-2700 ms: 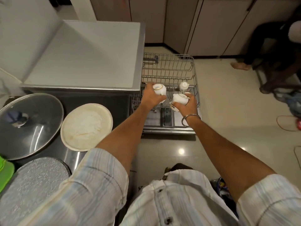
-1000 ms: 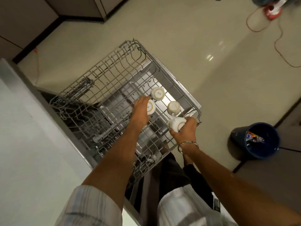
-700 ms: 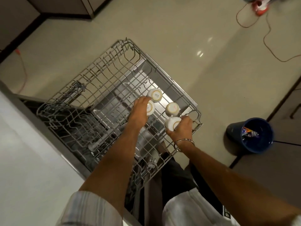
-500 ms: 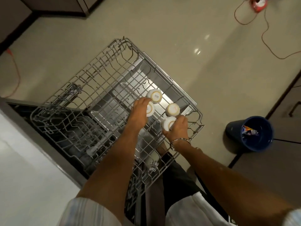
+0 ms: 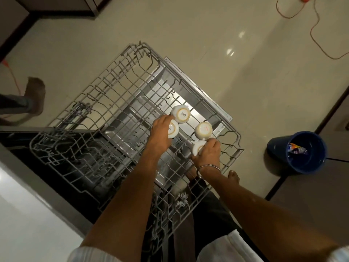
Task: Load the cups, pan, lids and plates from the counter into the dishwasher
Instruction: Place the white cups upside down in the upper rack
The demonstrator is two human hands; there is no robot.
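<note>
Both hands are setting white cups upside down in the pulled-out dishwasher rack [image 5: 120,103]: left hand [image 5: 160,132] is gripping a cup [image 5: 173,129], right hand [image 5: 207,154] is gripping another cup [image 5: 196,147]. Two more cups [image 5: 181,114] are already sitting inverted just beside them. Best to be seating each between the wires, not knocking neighbours, before letting go.

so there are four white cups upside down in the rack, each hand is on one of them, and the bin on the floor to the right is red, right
Not quite: the bin is dark blue, not red, as the head view shows. The rest holds: four white cups sit upside down in the rack, the left hand on one cup and the right hand on another.
</note>
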